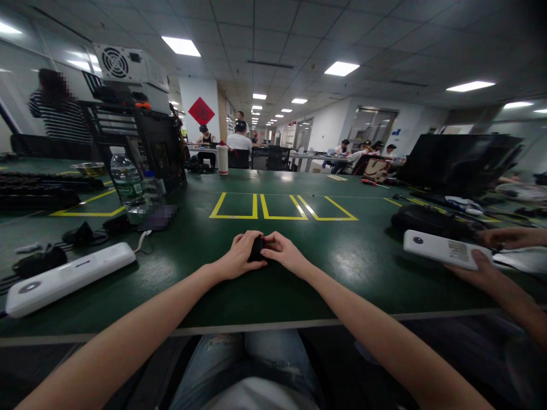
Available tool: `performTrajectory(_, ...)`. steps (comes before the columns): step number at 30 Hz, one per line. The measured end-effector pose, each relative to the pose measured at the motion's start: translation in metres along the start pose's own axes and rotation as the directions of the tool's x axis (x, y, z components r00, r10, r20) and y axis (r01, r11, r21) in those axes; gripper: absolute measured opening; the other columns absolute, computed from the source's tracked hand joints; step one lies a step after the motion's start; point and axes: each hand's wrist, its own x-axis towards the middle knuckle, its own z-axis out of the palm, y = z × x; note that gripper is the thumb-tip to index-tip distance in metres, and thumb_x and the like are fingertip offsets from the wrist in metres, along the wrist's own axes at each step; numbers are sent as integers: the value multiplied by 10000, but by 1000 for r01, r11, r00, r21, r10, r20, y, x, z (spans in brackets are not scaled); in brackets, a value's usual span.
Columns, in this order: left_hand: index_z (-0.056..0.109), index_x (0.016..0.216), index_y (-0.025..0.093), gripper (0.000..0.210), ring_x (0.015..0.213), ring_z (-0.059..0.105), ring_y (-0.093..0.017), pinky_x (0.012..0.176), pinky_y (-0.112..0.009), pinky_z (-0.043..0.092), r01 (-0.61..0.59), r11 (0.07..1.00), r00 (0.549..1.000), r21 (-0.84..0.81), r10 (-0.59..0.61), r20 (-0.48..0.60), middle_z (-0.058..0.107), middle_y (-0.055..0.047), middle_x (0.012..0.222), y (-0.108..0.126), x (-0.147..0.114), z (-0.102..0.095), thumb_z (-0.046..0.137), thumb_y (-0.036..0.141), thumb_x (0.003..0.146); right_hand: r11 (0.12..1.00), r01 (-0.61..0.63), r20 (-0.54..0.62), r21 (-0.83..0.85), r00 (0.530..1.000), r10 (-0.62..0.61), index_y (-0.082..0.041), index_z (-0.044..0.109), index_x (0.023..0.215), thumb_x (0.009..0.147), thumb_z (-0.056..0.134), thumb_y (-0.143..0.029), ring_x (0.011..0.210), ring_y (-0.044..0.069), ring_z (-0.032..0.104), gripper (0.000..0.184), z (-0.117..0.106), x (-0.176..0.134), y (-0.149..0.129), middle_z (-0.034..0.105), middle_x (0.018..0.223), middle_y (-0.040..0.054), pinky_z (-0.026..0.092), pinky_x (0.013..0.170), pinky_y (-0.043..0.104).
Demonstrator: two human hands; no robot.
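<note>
Both of my hands meet over the green tabletop (299,285), a little in front of its near edge. A small black object (257,249) sits between them; its kind is hidden by my fingers. My left hand (239,255) is curled round its left side, thumb below and fingers on top. From the right, my right hand (284,252) pinches the object with thumb and fingertips. Beyond my hands, three shapes of yellow tape (234,217) are marked on the tabletop.
At left lie a white power strip (72,279), a water bottle (127,182) and a black computer case (160,148). A co-worker's hand (474,267) holds a white device (440,248) at right, near a dark monitor (461,162). A white cup (223,159) stands farther back.
</note>
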Motion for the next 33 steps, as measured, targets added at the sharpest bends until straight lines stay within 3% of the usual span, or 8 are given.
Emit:
performTrajectory(4, 275, 1171, 215, 574, 1062, 397, -221, 944, -420, 251, 2, 1000, 1000, 11, -2, -1, 417, -70, 1098, 0, 0, 0, 574, 362, 704, 1000, 22, -7, -14, 1000, -22, -187, 493, 902, 623, 652, -265, 890, 143, 533, 331, 0, -1, 1, 531, 939, 10, 403, 850, 341)
performTrajectory(10, 270, 1171, 214, 577, 1068, 394, -218, 952, -418, 242, -8, 1000, 1000, 16, 8, -6, 415, -70, 1106, 0, 0, 0, 579, 336, 700, 996, -15, -25, 83, 1000, 18, -186, 490, 863, 676, 599, -312, 814, 119, 532, 250, 3, 0, 0, 536, 864, -2, 434, 779, 300)
performTrajectory(16, 276, 1162, 219, 548, 1058, 403, -216, 949, -412, 245, -9, 1000, 1000, 22, 9, 6, 421, -65, 1100, 1, 0, -1, 570, 314, 708, 995, -88, -39, 44, 995, 90, -181, 476, 925, 647, 626, -315, 839, 143, 549, 343, 0, 3, 6, 535, 939, 29, 446, 760, 327)
performTrajectory(26, 276, 1166, 214, 543, 1081, 388, -221, 949, -414, 246, -4, 1000, 1000, 21, 4, 5, 418, -70, 1112, 1, -1, -1, 562, 305, 714, 998, 35, 11, -56, 999, -34, -185, 489, 904, 630, 646, -260, 888, 146, 532, 324, 0, -3, -3, 525, 923, 7, 419, 841, 346)
performTrajectory(33, 279, 1161, 211, 553, 1071, 392, -216, 947, -412, 246, -2, 1000, 1000, 24, 2, -6, 418, -68, 1104, 0, 0, 1, 573, 318, 706, 997, -36, -9, 67, 999, 37, -187, 485, 891, 690, 582, -316, 710, 97, 532, 258, 2, 0, 0, 524, 869, 3, 463, 625, 251)
